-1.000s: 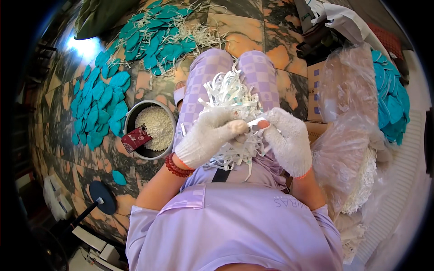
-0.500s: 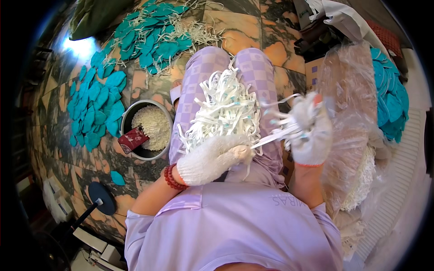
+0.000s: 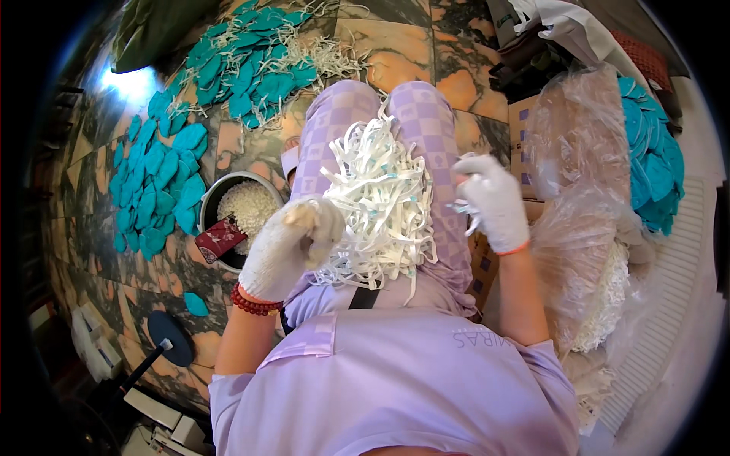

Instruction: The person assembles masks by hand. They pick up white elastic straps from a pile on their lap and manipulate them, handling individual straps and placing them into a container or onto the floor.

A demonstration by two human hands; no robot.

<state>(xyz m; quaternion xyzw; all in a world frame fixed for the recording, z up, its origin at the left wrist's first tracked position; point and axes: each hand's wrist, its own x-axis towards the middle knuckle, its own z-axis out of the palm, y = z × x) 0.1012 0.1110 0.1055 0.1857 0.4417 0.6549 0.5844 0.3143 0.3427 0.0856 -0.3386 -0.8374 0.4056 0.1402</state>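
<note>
Marble floor beside the strips (image 3: 380, 201) holds teal pieces (image 3: 156, 182). Right hand (image 3: 493, 199), now lower, pinches one strip; left hand (image 3: 293, 245) stays fisted.

White straps (image 3: 380, 201) heaped on a lap in lilac-and-white checked trousers (image 3: 426, 114). Both the left hand (image 3: 293, 243) and the right hand (image 3: 494, 201) wear off-white knitted gloves; a dark red bead bracelet (image 3: 255, 302) circles the left wrist. The shirt (image 3: 395, 380) is plain pale purple. Teal mask pieces (image 3: 163, 178) are scattered over a marbled floor (image 3: 411, 64) of orange, cream and dark green. A grey metal bowl (image 3: 215, 199) holds whitish bits.
</note>
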